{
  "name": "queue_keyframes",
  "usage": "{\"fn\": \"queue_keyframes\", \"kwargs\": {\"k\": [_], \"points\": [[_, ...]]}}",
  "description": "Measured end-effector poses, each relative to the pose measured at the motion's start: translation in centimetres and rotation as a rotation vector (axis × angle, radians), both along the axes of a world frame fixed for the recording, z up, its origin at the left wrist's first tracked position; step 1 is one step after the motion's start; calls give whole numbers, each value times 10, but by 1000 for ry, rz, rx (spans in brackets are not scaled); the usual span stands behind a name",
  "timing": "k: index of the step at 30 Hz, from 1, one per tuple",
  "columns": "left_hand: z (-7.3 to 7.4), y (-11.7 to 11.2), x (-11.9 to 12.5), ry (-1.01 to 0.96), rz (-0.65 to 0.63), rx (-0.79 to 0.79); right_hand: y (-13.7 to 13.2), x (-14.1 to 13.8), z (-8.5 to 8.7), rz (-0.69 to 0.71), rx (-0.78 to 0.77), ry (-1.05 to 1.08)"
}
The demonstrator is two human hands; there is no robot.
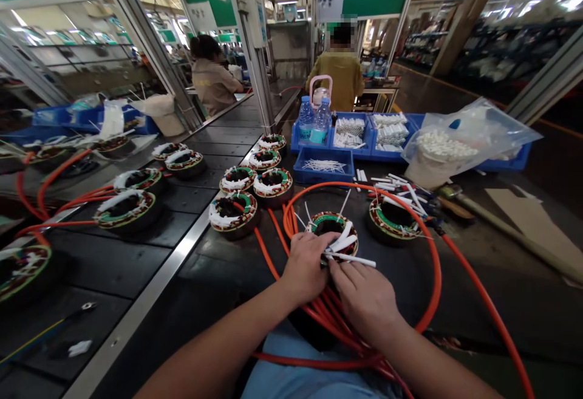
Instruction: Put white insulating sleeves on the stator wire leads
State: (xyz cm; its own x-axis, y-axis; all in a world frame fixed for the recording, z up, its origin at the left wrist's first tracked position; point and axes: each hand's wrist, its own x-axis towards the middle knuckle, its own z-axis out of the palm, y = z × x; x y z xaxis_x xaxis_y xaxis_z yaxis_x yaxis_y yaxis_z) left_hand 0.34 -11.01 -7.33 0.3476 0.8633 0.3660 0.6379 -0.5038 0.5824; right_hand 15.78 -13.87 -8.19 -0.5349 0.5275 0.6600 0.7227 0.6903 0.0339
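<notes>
In front of me a motor stator [324,223] lies on the dark bench, with a green lining and copper windings. White sleeves [342,242] and thin white ties stick up from it. My left hand [308,264] is closed at its near edge, thumb and fingers pinching the inner end of a white sleeve [357,259]. That sleeve points right, over my right hand [363,294]. The fingers of my right hand are bent and pressed together just below it; their tips are hidden, so what they pinch does not show. Both hands nearly touch.
An orange hose [441,277] loops around the work and across my lap. Another stator [394,223] sits right, beside loose white tubes [412,195]. Several stators [233,212] stand left near a metal rail [182,253]. Behind are blue bins [324,174], bottles [320,122] and two people.
</notes>
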Motion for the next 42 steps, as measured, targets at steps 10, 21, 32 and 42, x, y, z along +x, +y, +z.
{"fn": "queue_keyframes", "kwargs": {"k": [10, 21, 32, 42], "points": [[17, 6, -7, 29, -59, -172, 8, 21, -14, -12, -83, 146], [23, 5, -7, 64, -121, -199, 10, 13, -11, -40, -27, 10], [16, -1, 16, 81, 167, -92, 12, 58, -4, -182, -429, 497], [9, -5, 19, 36, 125, -5, -16, 36, -28, 34, -525, 822]]}}
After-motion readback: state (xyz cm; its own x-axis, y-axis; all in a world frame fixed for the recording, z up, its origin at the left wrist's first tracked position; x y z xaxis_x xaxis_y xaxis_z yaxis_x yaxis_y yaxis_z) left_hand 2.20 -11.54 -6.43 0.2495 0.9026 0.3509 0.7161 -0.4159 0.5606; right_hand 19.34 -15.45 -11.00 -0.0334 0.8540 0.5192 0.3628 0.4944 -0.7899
